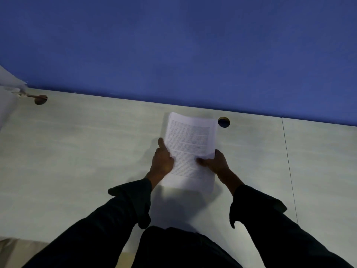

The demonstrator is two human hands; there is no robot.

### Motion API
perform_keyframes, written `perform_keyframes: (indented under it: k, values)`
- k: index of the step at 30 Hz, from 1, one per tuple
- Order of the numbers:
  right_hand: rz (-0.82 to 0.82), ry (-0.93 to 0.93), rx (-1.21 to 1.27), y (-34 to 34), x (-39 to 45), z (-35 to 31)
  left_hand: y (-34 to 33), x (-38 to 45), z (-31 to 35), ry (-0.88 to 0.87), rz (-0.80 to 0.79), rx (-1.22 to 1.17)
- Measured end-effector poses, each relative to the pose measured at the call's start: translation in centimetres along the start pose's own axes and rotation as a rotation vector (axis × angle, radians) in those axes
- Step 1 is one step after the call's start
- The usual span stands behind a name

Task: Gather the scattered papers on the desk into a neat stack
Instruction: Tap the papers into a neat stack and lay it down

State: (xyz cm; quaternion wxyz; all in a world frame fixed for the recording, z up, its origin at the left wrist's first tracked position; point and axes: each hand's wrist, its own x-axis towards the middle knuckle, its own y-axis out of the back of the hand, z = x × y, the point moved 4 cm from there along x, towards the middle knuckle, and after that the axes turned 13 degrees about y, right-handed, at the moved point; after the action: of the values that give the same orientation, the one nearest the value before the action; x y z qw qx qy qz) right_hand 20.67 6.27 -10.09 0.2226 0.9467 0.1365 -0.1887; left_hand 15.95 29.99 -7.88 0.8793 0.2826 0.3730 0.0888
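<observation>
Holding the stack of papers (pixel 190 144) between both hands, we look down at it on the pale bench (pixel 77 151). The stack lies in front of us near the middle of the bench, with its long axis running away from us toward the blue wall (pixel 173 45), only a little turned to the right. Our left hand (pixel 161 163) is at the left long edge, near the lower half; its index finger lies straight along the edge, and the other fingers seem to go under the sheets, but we cannot see them well. Our right hand (pixel 215 162) grips the right long edge, with the thumb pressed on the printed top page and the fingers hidden below. Both hands are about equally near, one at each side. A round cable hole (pixel 223 122) is just beside the far right corner of the stack. We judge that the sheets are already gathered, and the next move is to square the edges by pushing inward from both sides. At the far left, more white sheets (pixel 9 82) are visible, partly out of the view.
</observation>
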Motion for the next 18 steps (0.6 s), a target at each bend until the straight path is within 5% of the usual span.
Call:
perform_keyframes:
  k: [5,12,18]
  values:
    - [0.091,-0.033,-0.018,-0.3,-1.2,-2.2,-0.8,-0.8,0.8,0.091,0.135,-0.014]
    - [0.104,-0.045,-0.077,-0.1,-1.4,-2.1,-0.1,-1.1,1.3,0.188,0.044,-0.065]
    - [0.143,0.109,-0.301,0.4,-2.9,-4.2,0.2,-1.3,1.6,0.032,0.094,0.128]
